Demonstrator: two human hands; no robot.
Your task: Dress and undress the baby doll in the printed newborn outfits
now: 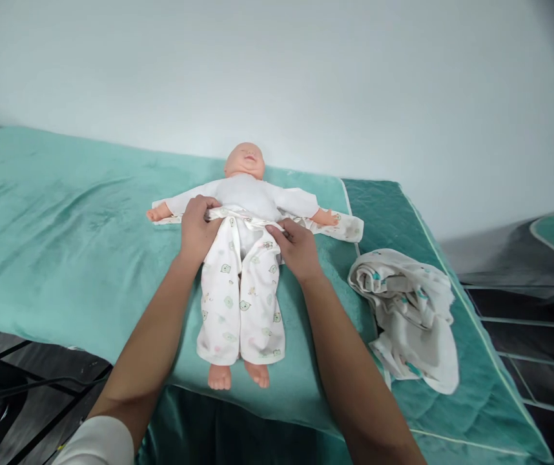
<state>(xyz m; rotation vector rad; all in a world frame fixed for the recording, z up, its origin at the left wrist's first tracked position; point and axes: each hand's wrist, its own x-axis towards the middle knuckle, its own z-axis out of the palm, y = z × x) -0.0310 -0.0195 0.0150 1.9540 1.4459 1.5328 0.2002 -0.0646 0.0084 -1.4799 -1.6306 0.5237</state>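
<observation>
A baby doll (245,163) lies on its back with its arms spread, dressed in a white long-sleeved top (245,192). White printed baby pants (223,297) cover its legs, and both bare feet stick out below the cuffs. My left hand (199,226) pinches the waistband on the left side. On the other side, my right hand (296,245) grips the same waistband between thumb and fingers. Under the doll's arms lies a printed garment whose sleeve (349,226) shows at the right.
A crumpled white printed cloth (407,316) lies to the right on the dark green quilted cover (383,200). A light green sheet (64,226) covers the bed, which stands against a pale wall (277,77). Dark furniture shows at the lower left.
</observation>
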